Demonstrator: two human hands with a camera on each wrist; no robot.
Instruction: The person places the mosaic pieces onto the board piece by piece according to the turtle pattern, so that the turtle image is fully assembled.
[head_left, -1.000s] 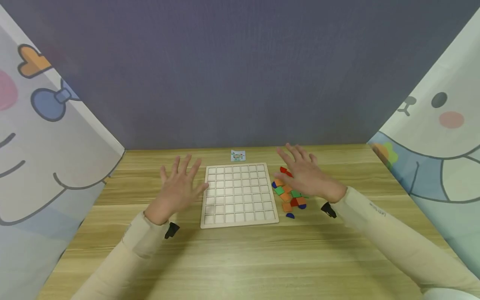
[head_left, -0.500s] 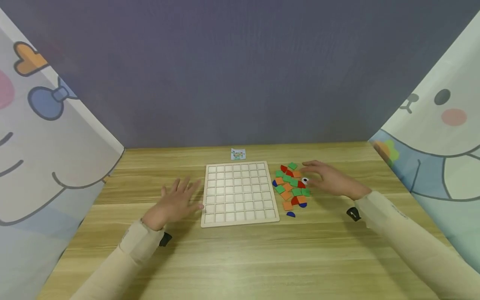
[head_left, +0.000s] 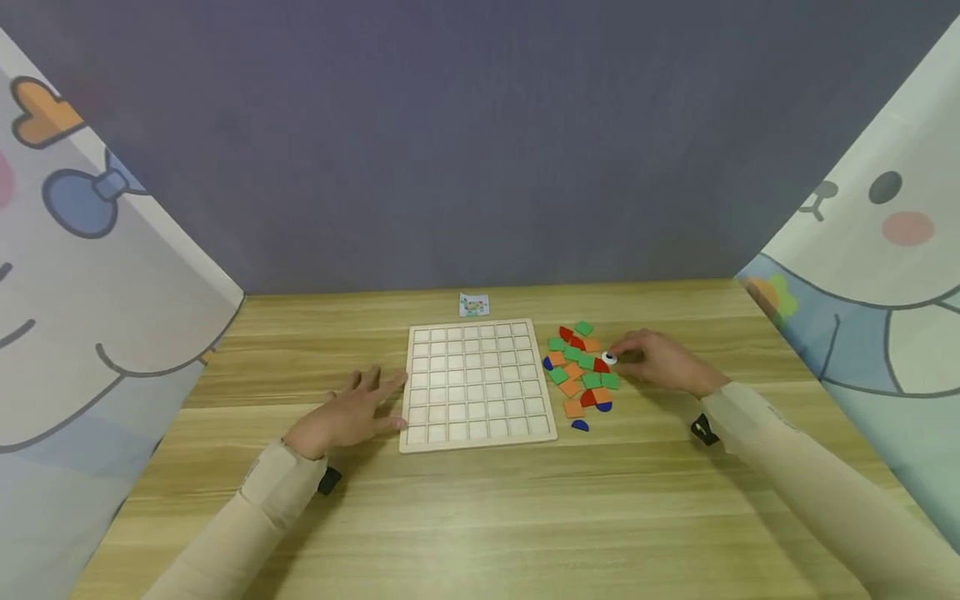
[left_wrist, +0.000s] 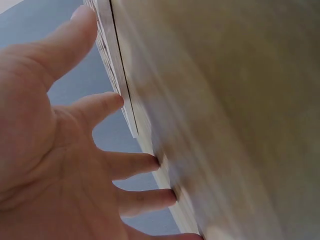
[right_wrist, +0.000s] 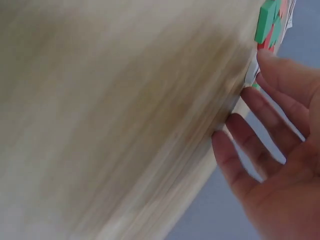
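A pale wooden grid board (head_left: 480, 443) lies flat on the table. My left hand (head_left: 347, 417) rests at its left side, thumb and index finger touching the frame; in the left wrist view the other fingertips (left_wrist: 167, 196) meet the tabletop with the fingers spread. To the right of the board, my right hand (head_left: 663, 363) pinches a white round piece with a dark centre (head_left: 609, 358) between thumb and index finger. That piece (right_wrist: 251, 71) is partly hidden by the fingers in the right wrist view. Its other fingers touch the table.
Flat green squares (head_left: 591, 381), orange squares (head_left: 573, 409), red pieces (head_left: 588, 398) and blue half-rounds (head_left: 580, 426) lie loosely right of the board. A small printed card (head_left: 474, 305) lies behind it. A grey wall (head_left: 480, 167) rises at the table's back edge.
My right hand has swung right and down from above the coloured pieces to the white round piece, and its fingers have closed on it. My left hand has come down to the board's left edge.
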